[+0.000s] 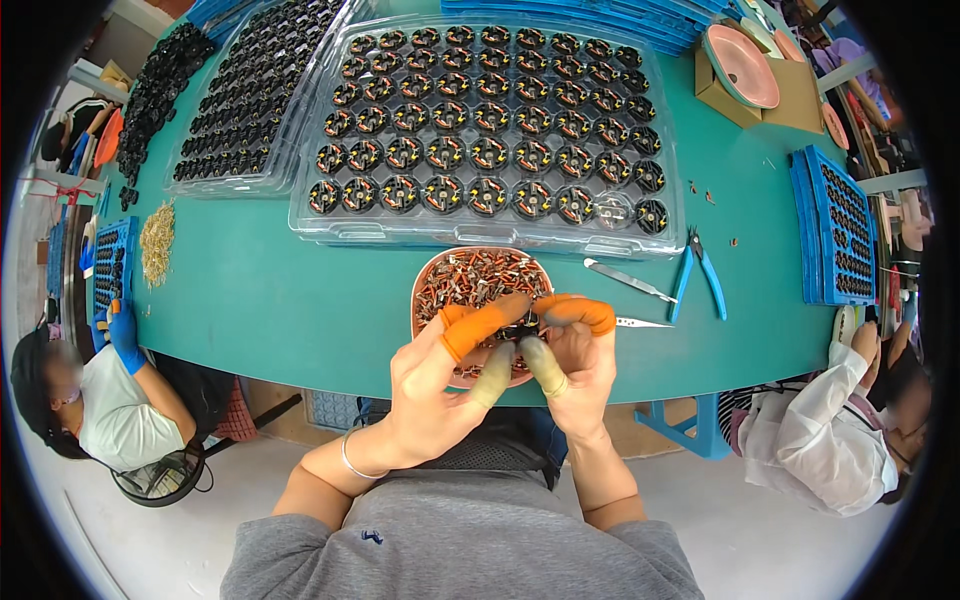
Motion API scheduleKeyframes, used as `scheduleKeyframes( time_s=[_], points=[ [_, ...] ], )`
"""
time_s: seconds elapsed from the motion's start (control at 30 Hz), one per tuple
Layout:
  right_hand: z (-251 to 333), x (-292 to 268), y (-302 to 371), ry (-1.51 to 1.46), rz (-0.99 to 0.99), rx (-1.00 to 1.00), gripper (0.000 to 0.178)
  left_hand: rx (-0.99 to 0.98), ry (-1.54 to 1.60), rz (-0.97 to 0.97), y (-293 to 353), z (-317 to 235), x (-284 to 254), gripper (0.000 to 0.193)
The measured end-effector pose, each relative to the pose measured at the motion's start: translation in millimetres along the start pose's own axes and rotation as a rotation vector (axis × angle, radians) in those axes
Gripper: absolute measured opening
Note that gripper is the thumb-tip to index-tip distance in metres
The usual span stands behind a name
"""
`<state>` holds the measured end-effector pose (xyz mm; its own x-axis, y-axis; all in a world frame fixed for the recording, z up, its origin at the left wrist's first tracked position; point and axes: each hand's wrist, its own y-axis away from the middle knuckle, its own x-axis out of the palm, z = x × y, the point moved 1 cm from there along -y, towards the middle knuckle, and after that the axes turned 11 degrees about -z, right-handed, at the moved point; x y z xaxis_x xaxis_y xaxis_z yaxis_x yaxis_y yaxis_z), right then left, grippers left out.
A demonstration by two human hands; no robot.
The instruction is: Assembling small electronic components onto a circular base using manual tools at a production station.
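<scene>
Both hands meet over a pink bowl point(415, 297) heaped with small copper-and-silver parts point(470, 275). Pinched between the fingertips is a small round black part point(519, 329), mostly covered by the fingers. My left hand point(440, 365) grips its left side, with an orange cot on a finger and a pale one on the thumb. On its right side, my right hand point(578, 365) closes in the same way, also in orange and pale cots. Beyond the bowl lies a clear plastic tray point(450, 232) of round black parts with copper and yellow bits; one front-row pocket holds no black part.
Right of the bowl lie tweezers point(630, 280), blue-handled cutters point(700, 275) and a second slim metal tool point(642, 323). Another filled tray point(225, 183) and a black heap point(165, 85) stand far left. Blue trays point(815, 230) are stacked right. Co-workers sit at both sides.
</scene>
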<state>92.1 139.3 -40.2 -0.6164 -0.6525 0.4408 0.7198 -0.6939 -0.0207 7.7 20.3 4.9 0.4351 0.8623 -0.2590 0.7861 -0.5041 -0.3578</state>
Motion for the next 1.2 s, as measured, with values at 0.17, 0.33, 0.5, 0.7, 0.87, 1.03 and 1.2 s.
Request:
scheduleKeyframes(
  time_s=[0.17, 0.33, 0.5, 0.7, 0.87, 1.03, 1.2],
  points=[
    [-5.3, 2.3, 0.9, 0.052, 0.024, -0.095, 0.04, -0.014, -0.041, 0.008, 4.0, 3.1, 0.1, 0.035],
    [-4.9, 1.1, 4.8, 0.046, -0.013, 0.015, 0.039, -0.075, -0.021, 0.007, 8.2, 6.9, 2.0, 0.033],
    [3.7, -3.7, -4.9, -0.192, 0.03, 0.172, 0.039, -0.279, 0.209, 0.03, 2.2, 5.2, 4.3, 0.031],
    [4.0, -8.2, -5.9, -0.133, 0.032, 0.176, 0.042, -0.187, 0.095, 0.055, 4.4, 2.8, 2.8, 0.032],
    [5.8, -6.2, -5.2, 0.014, 0.052, 0.037, 0.045, 0.037, -0.073, 0.052, 4.8, -0.7, 3.7, 0.032],
    [7.5, -11.5, -7.7, -0.134, 0.053, 0.216, 0.042, -0.517, 0.438, -0.019, 0.8, -1.9, 11.0, 0.032],
    [8.0, -16.6, -7.3, -0.18, 0.028, 0.268, 0.037, -0.558, 0.461, 0.003, -4.3, -5.9, 13.1, 0.032]
  ],
)
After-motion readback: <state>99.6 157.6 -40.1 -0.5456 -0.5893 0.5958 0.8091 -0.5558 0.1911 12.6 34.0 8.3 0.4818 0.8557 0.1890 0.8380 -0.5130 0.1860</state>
